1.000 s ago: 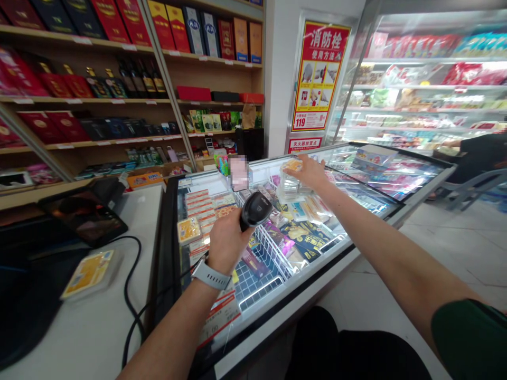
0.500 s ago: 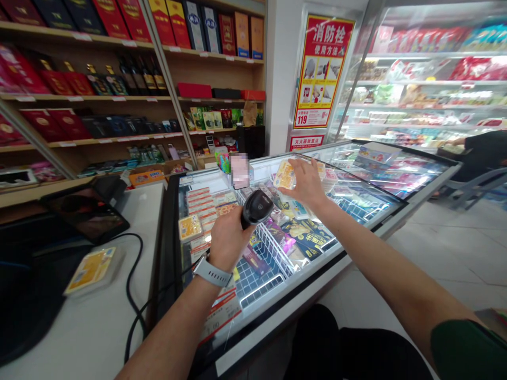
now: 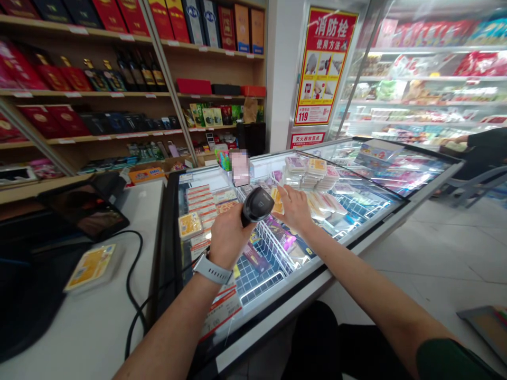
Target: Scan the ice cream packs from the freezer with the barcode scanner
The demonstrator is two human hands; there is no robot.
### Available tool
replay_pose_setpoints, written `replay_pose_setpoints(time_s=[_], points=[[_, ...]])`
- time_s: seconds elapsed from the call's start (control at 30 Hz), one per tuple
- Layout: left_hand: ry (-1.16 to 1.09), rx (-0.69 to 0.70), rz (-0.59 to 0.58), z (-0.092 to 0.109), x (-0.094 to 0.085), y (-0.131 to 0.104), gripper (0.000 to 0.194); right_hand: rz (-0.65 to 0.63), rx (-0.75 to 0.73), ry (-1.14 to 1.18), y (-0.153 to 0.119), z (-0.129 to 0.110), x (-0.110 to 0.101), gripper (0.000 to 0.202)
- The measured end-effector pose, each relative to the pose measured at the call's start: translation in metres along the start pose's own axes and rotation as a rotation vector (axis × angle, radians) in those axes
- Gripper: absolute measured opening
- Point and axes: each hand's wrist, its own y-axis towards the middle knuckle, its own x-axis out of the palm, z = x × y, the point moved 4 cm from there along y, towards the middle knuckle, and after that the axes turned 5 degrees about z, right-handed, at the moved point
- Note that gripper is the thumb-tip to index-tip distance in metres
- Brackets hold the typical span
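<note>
My left hand (image 3: 227, 236), with a grey watch band at the wrist, is wrapped round a black barcode scanner (image 3: 258, 205). Just right of the scanner, my right hand (image 3: 295, 210) holds a yellow-labelled clear pack (image 3: 277, 200) above the glass top, and the scanner and fingers partly cover it. Behind my right hand, several similar packs stand in stacks (image 3: 317, 168) on the freezer. A single yellow pack (image 3: 190, 226) lies on the freezer's left part, and another yellow pack (image 3: 92, 268) rests on the white counter.
The glass-topped chest freezer (image 3: 273, 316) holds wire baskets (image 3: 263, 279) of frozen goods. Price sheets (image 3: 202, 203) lie along its left side. A black cable (image 3: 129, 295) runs over the counter by a dark screen (image 3: 87, 206). At the far right a person (image 3: 485, 150) sits on a chair.
My right hand has moved left and down with the yellow pack, nearer the scanner, uncovering the stacks behind. My left hand with the scanner stays almost in place.
</note>
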Motion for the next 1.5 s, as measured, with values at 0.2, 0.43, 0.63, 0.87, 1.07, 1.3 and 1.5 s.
replay_pose_setpoints(time_s=[0.2, 0.43, 0.63, 0.87, 1.07, 1.3, 1.5], points=[[0.040, -0.013, -0.016, 0.001, 0.002, 0.000, 0.032, 0.000, 0.027, 0.071, -0.008, 0.003, 0.013, 0.076], [0.041, 0.010, -0.014, 0.001, 0.005, -0.001, 0.034, 0.007, 0.027, 0.117, -0.011, 0.009, 0.012, 0.075], [0.060, 0.002, -0.042, 0.002, 0.004, -0.001, 0.035, 0.031, 0.016, 0.178, -0.011, 0.009, 0.008, 0.067], [0.075, 0.008, -0.036, 0.002, 0.010, -0.001, 0.033, 0.095, 0.069, 0.211, -0.012, 0.010, 0.002, 0.039], [0.079, 0.012, -0.052, 0.001, 0.013, -0.001, 0.036, 0.026, 0.134, 0.192, -0.013, 0.011, 0.005, 0.030], [0.069, 0.009, -0.044, 0.001, 0.011, -0.001, 0.035, -0.124, 0.044, 0.209, -0.016, 0.009, 0.004, 0.056], [0.083, -0.007, -0.056, 0.001, 0.011, -0.001, 0.035, -0.310, -0.048, 0.195, -0.021, 0.002, -0.002, 0.071]])
